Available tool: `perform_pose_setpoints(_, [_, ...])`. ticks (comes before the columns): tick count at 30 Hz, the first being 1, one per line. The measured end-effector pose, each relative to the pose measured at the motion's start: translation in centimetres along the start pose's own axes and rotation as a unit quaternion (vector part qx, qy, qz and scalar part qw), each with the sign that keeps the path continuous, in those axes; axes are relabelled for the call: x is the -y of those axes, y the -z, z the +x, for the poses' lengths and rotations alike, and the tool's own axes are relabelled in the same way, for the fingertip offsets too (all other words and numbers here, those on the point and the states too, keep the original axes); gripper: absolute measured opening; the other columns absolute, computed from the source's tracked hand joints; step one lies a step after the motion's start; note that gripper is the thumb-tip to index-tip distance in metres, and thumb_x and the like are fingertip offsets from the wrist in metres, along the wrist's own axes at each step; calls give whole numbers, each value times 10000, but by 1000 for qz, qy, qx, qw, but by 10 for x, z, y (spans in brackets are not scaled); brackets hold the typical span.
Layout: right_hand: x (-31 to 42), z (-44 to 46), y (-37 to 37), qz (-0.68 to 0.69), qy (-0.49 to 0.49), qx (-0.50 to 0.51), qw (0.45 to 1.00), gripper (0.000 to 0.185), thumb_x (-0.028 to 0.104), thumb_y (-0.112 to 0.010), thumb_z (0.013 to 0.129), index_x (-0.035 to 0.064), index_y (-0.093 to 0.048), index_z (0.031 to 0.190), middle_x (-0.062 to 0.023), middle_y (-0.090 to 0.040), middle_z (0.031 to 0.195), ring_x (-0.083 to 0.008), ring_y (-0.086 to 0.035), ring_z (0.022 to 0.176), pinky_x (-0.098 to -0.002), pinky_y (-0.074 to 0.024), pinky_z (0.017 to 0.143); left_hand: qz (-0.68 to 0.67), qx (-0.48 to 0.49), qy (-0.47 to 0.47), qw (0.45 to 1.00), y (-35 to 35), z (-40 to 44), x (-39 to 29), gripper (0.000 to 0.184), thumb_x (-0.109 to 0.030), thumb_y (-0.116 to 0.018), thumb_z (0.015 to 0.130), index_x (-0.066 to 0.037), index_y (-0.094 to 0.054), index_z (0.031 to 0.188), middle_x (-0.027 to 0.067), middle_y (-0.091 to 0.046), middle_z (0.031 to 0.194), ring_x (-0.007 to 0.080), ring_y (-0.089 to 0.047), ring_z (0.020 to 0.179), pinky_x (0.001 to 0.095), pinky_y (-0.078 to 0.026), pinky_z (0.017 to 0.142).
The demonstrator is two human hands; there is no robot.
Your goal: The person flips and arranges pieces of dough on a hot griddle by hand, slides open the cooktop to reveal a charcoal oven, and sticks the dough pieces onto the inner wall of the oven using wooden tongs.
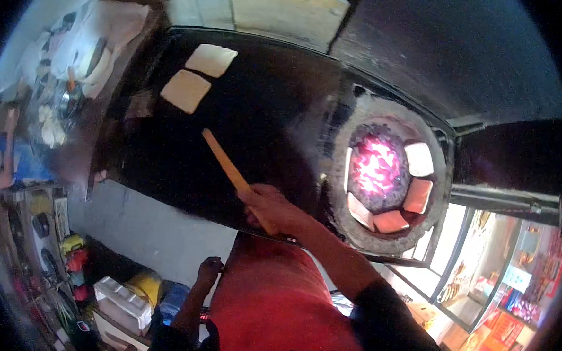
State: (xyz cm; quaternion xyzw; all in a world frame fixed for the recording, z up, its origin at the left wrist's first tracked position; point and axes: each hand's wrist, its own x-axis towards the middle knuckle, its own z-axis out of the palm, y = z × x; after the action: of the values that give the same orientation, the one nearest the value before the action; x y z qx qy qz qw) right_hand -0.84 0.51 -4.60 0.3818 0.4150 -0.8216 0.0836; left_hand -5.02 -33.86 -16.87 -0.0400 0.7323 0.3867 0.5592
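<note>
My right hand (272,208) is wrapped round a flat wooden stick (223,158), which points up and left over the black counter (259,103). Beyond its tip lie two square pieces of flat dough (211,60), side by side and pale. My left hand (209,271) hangs low beside my red apron (267,297), fingers curled, with nothing visible in it. To the right of my right hand is a round clay oven (338,208) with glowing coals (377,165) inside. Several square breads (419,159) cling to its inner wall, some pale and some reddish in the glow.
At the far left, a person in blue (31,160) is by a worktop with pale cloth and a bowl (98,68). A white box (122,304) and a yellow container (145,286) stand low at left. Glass panes and orange crates (496,337) are at lower right.
</note>
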Motion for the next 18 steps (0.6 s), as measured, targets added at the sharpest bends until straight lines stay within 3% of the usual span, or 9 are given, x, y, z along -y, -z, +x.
perform_pose_setpoints(2, [20, 55, -42, 67, -68, 28, 995, 352, 368, -602, 882, 33, -539, 970, -46, -525, 707, -157, -513, 529, -294, -449, 459, 8, -25, 15, 1000, 23, 6, 30, 275, -222, -533, 918, -28, -545, 1112, 101, -648, 898, 185, -632, 720, 321, -476, 629])
perform_pose_setpoints(4, [31, 110, -76, 34, 6, 5, 999, 343, 368, -598, 883, 35, -534, 932, -47, -507, 671, -177, -504, 499, -307, -446, 450, -39, -38, 48, 997, 44, 15, 68, 302, -272, -528, 905, -56, -553, 1116, 87, -653, 916, 186, -646, 750, 307, -466, 616])
perform_pose_setpoints(7, [50, 171, -105, 120, 5, -17, 993, 313, 346, -599, 885, 41, -526, 901, -42, -497, 649, -165, -511, 516, -307, -447, 457, -35, -61, 98, 993, 58, 4, 61, 308, -269, -540, 884, -63, -556, 1113, 84, -654, 917, 186, -641, 741, 313, -469, 620])
perform_pose_setpoints(9, [55, 180, -112, 137, 47, -101, 984, 249, 292, -589, 889, 52, -524, 895, -34, -494, 640, -148, -515, 535, -300, -450, 471, -66, -82, 121, 987, 65, 0, 62, 326, -277, -557, 868, -51, -556, 1102, 93, -657, 910, 182, -639, 729, 307, -471, 606])
perform_pose_setpoints(12, [30, 137, -109, 169, 70, -95, 979, 209, 251, -569, 895, 51, -534, 947, -35, -505, 656, -136, -522, 552, -288, -450, 480, -49, -59, 113, 991, 78, 5, 68, 327, -260, -556, 862, -37, -555, 1101, 107, -660, 909, 174, -638, 722, 298, -470, 584])
perform_pose_setpoints(18, [-36, 11, -50, 165, 17, -214, 963, 198, 236, -535, 908, 47, -538, 966, -36, -536, 711, -127, -523, 566, -273, -440, 485, 91, -4, 112, 990, 82, 28, 31, 291, -223, -561, 859, -43, -558, 1087, 107, -661, 910, 163, -635, 711, 279, -462, 565])
